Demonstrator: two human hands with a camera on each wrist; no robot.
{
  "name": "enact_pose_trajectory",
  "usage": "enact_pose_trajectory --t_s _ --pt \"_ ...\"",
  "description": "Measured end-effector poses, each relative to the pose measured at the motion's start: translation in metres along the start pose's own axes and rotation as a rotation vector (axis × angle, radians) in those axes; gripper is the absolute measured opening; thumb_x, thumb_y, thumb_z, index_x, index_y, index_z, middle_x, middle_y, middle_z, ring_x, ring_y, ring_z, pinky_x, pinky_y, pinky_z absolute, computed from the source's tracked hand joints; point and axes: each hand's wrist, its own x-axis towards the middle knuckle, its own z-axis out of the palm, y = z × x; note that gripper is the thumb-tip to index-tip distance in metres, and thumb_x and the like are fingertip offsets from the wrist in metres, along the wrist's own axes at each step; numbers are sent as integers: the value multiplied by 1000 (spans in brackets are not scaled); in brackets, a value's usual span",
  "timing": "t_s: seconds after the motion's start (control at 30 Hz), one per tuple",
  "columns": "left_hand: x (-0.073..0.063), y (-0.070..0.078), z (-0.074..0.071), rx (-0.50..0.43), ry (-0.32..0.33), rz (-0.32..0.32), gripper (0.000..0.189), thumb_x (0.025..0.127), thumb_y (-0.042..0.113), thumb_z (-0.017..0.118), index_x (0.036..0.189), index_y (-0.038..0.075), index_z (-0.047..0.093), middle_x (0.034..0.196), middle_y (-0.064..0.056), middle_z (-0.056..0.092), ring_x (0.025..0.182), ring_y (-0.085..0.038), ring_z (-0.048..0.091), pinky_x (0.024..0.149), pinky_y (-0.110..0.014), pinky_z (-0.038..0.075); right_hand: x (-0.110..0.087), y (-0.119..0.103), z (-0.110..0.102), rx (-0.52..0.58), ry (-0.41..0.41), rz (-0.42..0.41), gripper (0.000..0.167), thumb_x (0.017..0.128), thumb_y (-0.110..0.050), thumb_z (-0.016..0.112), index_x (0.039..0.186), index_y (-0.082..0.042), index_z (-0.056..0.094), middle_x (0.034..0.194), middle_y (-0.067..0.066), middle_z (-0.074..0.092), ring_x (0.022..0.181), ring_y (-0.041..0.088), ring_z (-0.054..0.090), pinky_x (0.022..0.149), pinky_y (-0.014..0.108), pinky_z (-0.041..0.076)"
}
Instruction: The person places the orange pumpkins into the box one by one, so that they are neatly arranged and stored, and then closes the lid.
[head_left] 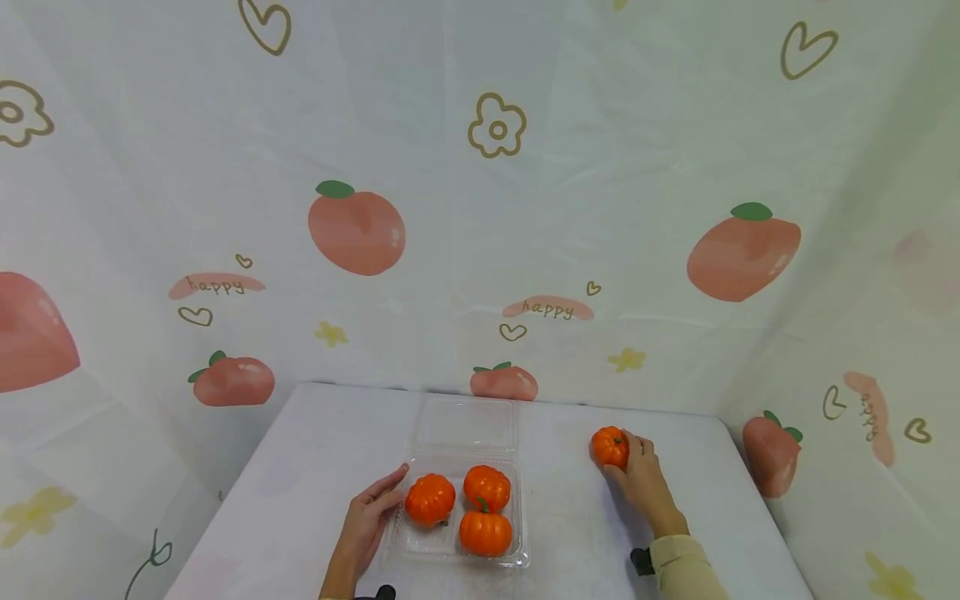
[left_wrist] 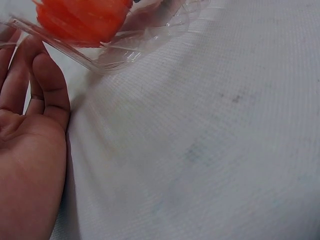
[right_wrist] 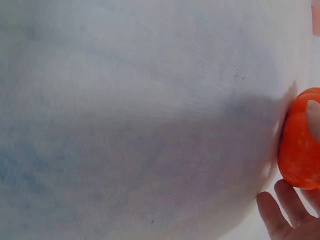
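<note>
A clear plastic clamshell box (head_left: 431, 546) lies with its lid (head_left: 465, 423) folded back. Inside sit three small orange pumpkins: one at the left (head_left: 430, 500), one at the back right (head_left: 487, 487) and one at the front right (head_left: 486, 533). My left hand (head_left: 367, 521) is at the box's left side, fingertips right at its rim; the left wrist view shows the fingers loosely bent there. Off to the right, my right hand (head_left: 643, 483) grips a fourth-side pumpkin (head_left: 609, 447) on the table, with the thumb (right_wrist: 313, 117) on it and fingers around its far side.
The white-covered table (head_left: 562, 517) ends at a back edge, against a hanging white cloth (head_left: 600, 167) printed with peaches, hearts and flowers. More of that cloth hangs at both sides. A dark strap piece (head_left: 642, 561) shows at the right wrist.
</note>
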Motion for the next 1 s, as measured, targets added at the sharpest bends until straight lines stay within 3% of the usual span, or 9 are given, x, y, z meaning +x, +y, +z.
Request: enact_pose_trajectory --t_s 0.13,0.4,0.57,0.73,0.87,1.0 --pt "-1 0 0 -5 5 -2 52 91 16 73 140 3 60 139 4 67 115 9 63 108 -24 47 1 -1 1 14 -10 27 77 93 -21 74 151 5 31 143 36 36 129 57 46 110 72 39" --pt "0 -1 1 27 0 -1 52 92 19 73 141 5 60 143 -1 64 142 -19 52 110 -28 43 -1 -4 4 32 2 49 78 93 -32 74 150 3 34 141 34 38 128 54 48 108 71 42" --pt "1 -1 0 17 5 2 51 93 17 73 140 4 60 142 -1 65 139 -16 55 107 -24 47 -5 -10 6 71 -6 52 80 93 -36 73 150 4 34 142 33 38 130 52 48 110 70 41" --pt "3 -1 2 6 -12 -2 51 93 17 73 140 4 60 142 -1 65 145 -23 49 110 -27 45 -7 -17 5 88 17 32 79 94 -34 73 151 2 34 142 31 38 131 50 48 114 67 40" --pt "3 -1 1 4 -9 -5 51 92 17 73 140 4 61 141 1 66 145 -23 49 109 -26 46 -8 -26 3 101 67 -41 77 93 -35 75 149 2 38 139 30 41 128 47 51 111 65 44" --pt "2 0 -1 -1 2 -4 50 92 17 74 139 4 62 138 3 68 135 -11 57 103 -19 52 -7 -36 1 127 121 -121 75 91 -35 77 147 1 42 136 27 45 125 44 54 106 62 49"
